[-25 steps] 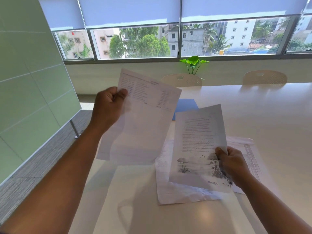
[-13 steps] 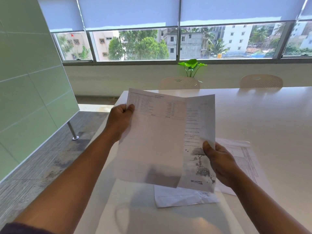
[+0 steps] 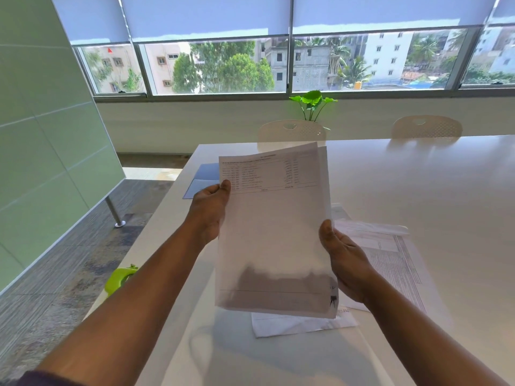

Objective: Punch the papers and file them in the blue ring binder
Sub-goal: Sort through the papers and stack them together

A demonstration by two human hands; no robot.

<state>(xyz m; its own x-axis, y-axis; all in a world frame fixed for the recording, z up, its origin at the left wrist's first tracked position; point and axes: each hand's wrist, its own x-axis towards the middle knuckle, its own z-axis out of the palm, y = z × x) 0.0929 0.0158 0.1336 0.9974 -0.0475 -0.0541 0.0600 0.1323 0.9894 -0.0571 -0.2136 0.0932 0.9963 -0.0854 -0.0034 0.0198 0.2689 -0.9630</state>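
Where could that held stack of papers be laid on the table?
Bare table stretches right toward the far chairs. A smaller patch lies between the blue binder and green punch. Loose sheets crowd the spot under the hands.

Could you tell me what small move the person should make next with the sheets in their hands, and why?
Probably tap the held sheets on the table to square them. The left hand and right hand grip them by the sides, yet the back sheet pokes out along the top and right edges. Aligned edges should punch evenly at the green punch.
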